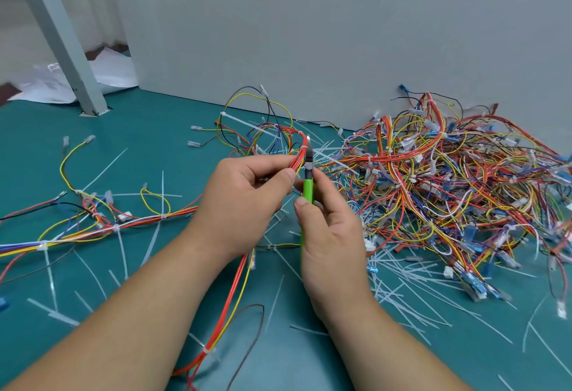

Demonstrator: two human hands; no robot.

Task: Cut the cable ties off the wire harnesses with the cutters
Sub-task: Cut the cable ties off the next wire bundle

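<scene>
- The cutters (308, 187) stand almost upright at the centre of the frame. Their long axis runs from bottom to top, with the metal tips pointing up towards the grey wall (309, 34) and the handles pointing down towards the viewer.
- They have bright green handles and a short dark metal head that narrows to a point. Seen edge-on, it is not clear whether the blades are parted or together.
- The right hand (328, 229) has its fingers and thumb curled around the green handles, gripping them.
- The tips sit at a small white cable tie (304, 147) wrapped around a bundle of red and orange wires (297, 157), just above centre.
- The left hand (244, 201) pinches that bundle between thumb and forefinger, just left of the cutter head. The bundle arches up and back from the pinch, while other red and yellow wires trail down between the forearms to the lower centre.
- A large tangled pile of harnesses (448, 180) in red, yellow, blue and white fills the right side, against the wall.
- Another harness (93, 226), with white ties around it, stretches across the left of the teal surface (154, 130).
- Loose white tie strips (402, 270) lie scattered across the surface, thickest at lower right.
- A grey post (62, 37) slants through the upper left, with white sheeting (114, 71) behind it.
</scene>
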